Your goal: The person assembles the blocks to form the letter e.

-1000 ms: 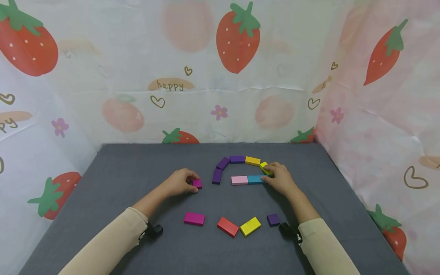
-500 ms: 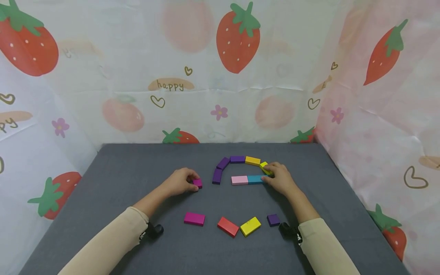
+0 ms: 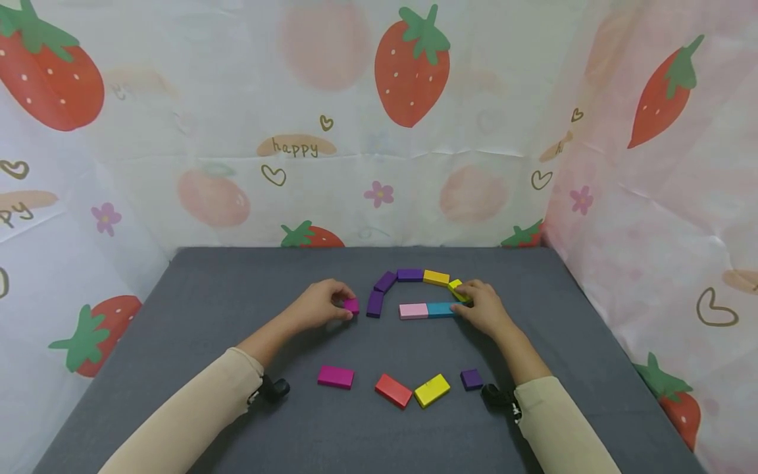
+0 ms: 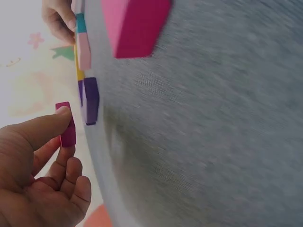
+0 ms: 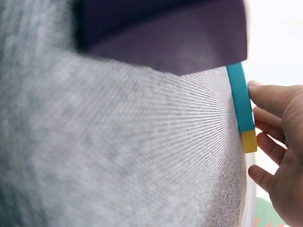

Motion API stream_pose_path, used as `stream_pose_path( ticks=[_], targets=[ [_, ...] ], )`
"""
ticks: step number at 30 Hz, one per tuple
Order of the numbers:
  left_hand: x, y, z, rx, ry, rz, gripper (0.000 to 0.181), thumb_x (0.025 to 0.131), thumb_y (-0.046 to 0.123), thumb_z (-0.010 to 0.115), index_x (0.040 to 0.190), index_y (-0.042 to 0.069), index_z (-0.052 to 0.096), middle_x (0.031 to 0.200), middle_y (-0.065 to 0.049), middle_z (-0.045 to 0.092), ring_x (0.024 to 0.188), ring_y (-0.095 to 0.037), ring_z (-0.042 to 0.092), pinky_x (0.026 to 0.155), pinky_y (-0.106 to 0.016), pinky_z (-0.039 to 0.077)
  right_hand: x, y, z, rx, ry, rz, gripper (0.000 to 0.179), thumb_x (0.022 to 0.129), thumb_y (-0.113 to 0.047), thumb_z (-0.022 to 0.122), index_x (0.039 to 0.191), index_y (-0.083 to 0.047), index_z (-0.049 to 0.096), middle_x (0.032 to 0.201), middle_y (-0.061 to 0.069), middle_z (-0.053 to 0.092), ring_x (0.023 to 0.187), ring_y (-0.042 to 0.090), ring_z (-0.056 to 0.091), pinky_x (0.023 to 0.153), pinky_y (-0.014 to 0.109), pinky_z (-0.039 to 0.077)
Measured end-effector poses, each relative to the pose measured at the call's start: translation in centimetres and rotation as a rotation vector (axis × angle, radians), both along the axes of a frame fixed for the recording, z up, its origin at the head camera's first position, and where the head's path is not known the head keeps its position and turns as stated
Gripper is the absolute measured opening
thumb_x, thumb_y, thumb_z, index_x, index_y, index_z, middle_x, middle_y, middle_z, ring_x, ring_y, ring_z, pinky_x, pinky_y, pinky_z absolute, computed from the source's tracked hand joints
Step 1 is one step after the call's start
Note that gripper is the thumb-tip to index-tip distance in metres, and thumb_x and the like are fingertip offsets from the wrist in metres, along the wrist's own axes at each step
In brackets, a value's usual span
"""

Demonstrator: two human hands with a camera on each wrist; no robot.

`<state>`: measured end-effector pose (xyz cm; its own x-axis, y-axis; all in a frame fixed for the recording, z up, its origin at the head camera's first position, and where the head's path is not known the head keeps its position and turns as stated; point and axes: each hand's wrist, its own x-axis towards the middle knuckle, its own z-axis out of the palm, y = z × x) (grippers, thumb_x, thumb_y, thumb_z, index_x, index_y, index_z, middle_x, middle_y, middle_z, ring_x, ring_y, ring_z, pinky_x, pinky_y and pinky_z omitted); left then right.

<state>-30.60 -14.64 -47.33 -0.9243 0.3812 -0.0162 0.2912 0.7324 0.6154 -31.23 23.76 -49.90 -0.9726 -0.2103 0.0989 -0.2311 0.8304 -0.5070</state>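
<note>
My left hand point(image 3: 322, 303) pinches a small magenta block point(image 3: 351, 305) between thumb and fingers; in the left wrist view that block point(image 4: 68, 132) is clear of the table surface. Just right of it, a curved row of purple blocks point(image 3: 375, 304) leads into an orange-yellow block point(image 3: 436, 278) and a bright yellow block point(image 3: 454, 286). Below the curve, a pink block point(image 3: 412, 311) and a blue block point(image 3: 439, 309) lie end to end. My right hand point(image 3: 484, 307) rests over the row's right end, thumb against the blue block, fingers by the yellow one, partly covering both.
Nearer the person lie a magenta block point(image 3: 335, 377), a red block point(image 3: 393, 391), a yellow block point(image 3: 432, 391) and a purple block point(image 3: 471, 379). A grey cloth covers the table point(image 3: 237, 289). Strawberry-print sheets point(image 3: 331, 197) hang behind and at both sides.
My left hand has moved right and slightly away from the person with the magenta block, closer to the purple curve. The right hand has stayed in place.
</note>
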Motion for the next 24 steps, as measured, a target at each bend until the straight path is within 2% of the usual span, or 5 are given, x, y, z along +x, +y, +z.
stream_pose_path(
  ticks=[9, 18, 24],
  targets=[
    [-0.6, 2.9, 1.5, 0.001, 0.022, -0.048, 0.029, 0.087, 0.023, 0.084, 0.114, 0.017, 0.076, 0.115, -0.002, 0.066, 0.11, -0.022, 0.061, 0.097, -0.043, 0.051, -0.2, 0.2, -0.2, 0.004, 0.01, 0.008, 0.048, 0.096, -0.024, 0.074, 0.135, 0.0, 0.064, 0.14, 0.02, 0.057, 0.13, 0.041, 0.047, 0.11, 0.058, 0.04],
    [-1.8, 5.4, 1.1, -0.023, 0.046, -0.11, 0.028, 0.085, 0.021, 0.085, 0.112, 0.016, 0.077, 0.108, 0.0, 0.068, 0.105, -0.022, 0.061, 0.094, -0.042, 0.051, -0.2, 0.3, -0.3, -0.004, 0.011, 0.009, 0.047, 0.096, -0.023, 0.074, 0.136, 0.0, 0.064, 0.139, 0.02, 0.056, 0.131, 0.041, 0.047, 0.109, 0.059, 0.04],
    [-2.0, 6.4, 0.4, -0.027, 0.038, -0.115, 0.028, 0.085, 0.02, 0.085, 0.112, 0.016, 0.077, 0.11, 0.0, 0.068, 0.102, -0.018, 0.061, 0.093, -0.04, 0.051, 0.0, 0.3, -0.2, -0.02, 0.007, 0.005, 0.047, 0.096, -0.023, 0.074, 0.136, 0.0, 0.064, 0.139, 0.02, 0.057, 0.131, 0.041, 0.047, 0.11, 0.058, 0.04]
  ],
)
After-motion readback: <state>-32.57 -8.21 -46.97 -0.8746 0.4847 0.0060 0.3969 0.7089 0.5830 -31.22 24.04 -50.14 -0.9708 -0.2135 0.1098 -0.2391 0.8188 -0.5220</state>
